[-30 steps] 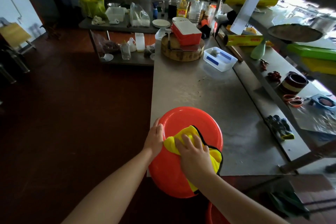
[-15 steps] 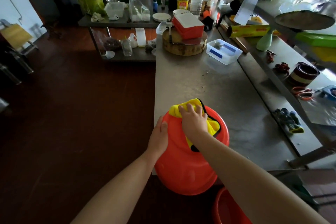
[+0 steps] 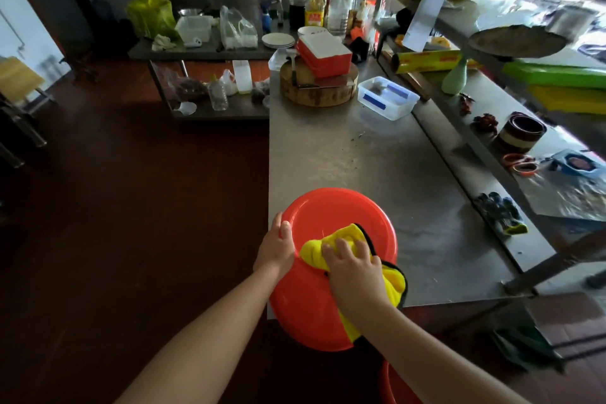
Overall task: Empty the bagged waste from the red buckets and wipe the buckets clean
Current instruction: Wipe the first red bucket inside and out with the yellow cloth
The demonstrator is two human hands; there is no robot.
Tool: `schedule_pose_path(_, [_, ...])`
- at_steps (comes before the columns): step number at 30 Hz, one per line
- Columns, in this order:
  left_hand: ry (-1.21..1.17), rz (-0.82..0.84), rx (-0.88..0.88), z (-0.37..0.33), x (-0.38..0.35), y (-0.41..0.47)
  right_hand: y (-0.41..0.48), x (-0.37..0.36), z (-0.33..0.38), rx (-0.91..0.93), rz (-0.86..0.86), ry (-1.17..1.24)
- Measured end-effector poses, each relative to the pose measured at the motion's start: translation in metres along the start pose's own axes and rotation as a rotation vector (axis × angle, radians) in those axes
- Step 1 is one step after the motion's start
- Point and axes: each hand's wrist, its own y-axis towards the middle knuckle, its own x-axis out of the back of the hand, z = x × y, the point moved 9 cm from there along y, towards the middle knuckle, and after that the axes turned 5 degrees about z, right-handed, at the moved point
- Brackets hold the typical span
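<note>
1. Red bucket point(image 3: 328, 210) upside down on near left corner of stainless steel table point(image 3: 360, 167), overhanging the near edge.
2. Left hand point(image 3: 277, 248) braced on bucket's left side: thumb flat on the base, fingers close together down the wall, tips hidden, apparently curled round it.
3. Right hand point(image 3: 351, 267) on yellow cloth point(image 3: 348, 232): fingers bent, slightly spread, bunching cloth against the base. Black-edged tail hanging down near side.
4. Second red bucket point(image 3: 398, 387) below table edge, only partly in view.
5. Steel top dull, scuffed, a few specks midway. Far end: round wooden chopping block point(image 3: 318, 95) with red box point(image 3: 324, 54) on it; clear plastic tub point(image 3: 387, 97) just beside.
6. Right-hand ledge: work gloves point(image 3: 501, 213), orange scissors point(image 3: 521, 163).
7. Dark red-brown floor point(image 3: 131, 207) at left. Cluttered side table point(image 3: 196, 51) at back: oil bottles point(image 3: 315, 8), stacked plates point(image 3: 278, 40).
</note>
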Motion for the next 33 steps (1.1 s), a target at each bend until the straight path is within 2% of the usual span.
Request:
schedule_pose_path(7, [0.091, 0.048, 0.064, -0.003, 0.002, -0.003, 0.017, 0.008, -0.002, -0.010, -0.028, -0.014])
schedule_pose_path(14, [0.041, 0.045, 0.004, -0.007, 0.001, -0.007, 0.076, 0.036, -0.015, -0.099, -0.064, -0.020])
schedule_pose_path(19, [0.032, 0.055, 0.014, -0.006, 0.003, -0.008, 0.103, 0.046, -0.020, -0.095, -0.060, -0.021])
schedule_pose_path(33, [0.076, 0.019, 0.004, -0.009, 0.004, -0.011, 0.000, 0.006, -0.022, -0.091, -0.008, -0.029])
